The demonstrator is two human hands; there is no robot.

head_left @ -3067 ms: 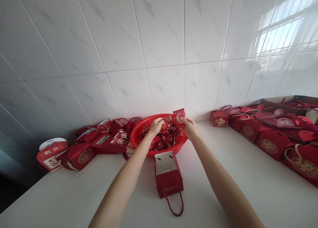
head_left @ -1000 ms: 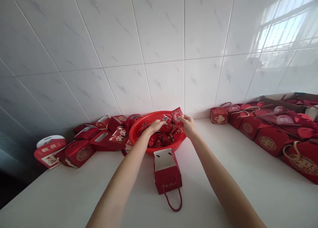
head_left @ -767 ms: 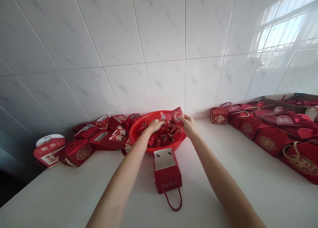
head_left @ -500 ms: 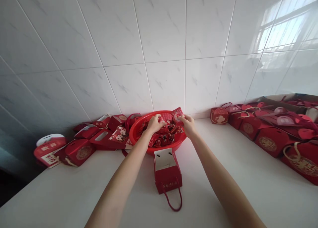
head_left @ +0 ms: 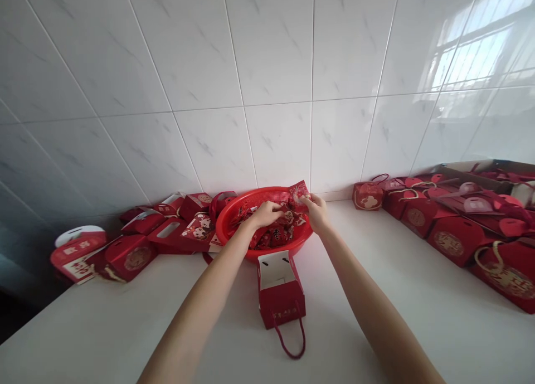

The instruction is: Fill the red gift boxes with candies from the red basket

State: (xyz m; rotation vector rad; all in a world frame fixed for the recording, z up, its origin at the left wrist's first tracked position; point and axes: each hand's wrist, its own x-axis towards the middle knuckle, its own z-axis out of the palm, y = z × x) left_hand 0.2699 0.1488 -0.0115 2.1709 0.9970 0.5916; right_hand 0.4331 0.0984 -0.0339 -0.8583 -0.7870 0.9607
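Note:
A red plastic basket [head_left: 222, 228] with a perforated wall stands near the tiled wall, filled with red-wrapped packets [head_left: 278, 237]. Over its middle, my left hand [head_left: 266, 214] has its fingers pinched together at a small red packet [head_left: 288, 215], partly hidden by the hand. At the basket's right rim my right hand [head_left: 317, 214] is closed on a flat red printed packet [head_left: 297, 190], held upright. In front of the basket sits a red gift box [head_left: 282, 303], its lid open towards the basket, white inside, with a cord handle lying on the table.
Several red gift boxes [head_left: 131, 256] lie on the left of the white table [head_left: 167, 317]. Rows of closed red boxes [head_left: 453, 239] with rope handles fill the right side, near a cardboard carton [head_left: 468, 166]. White tiles [head_left: 276, 144] rise behind the table.
My left hand has shifted slightly right and turned, its fingers now pinched towards the right hand's side. My right hand stays at the rim with the flat red packet. The gift box stays put.

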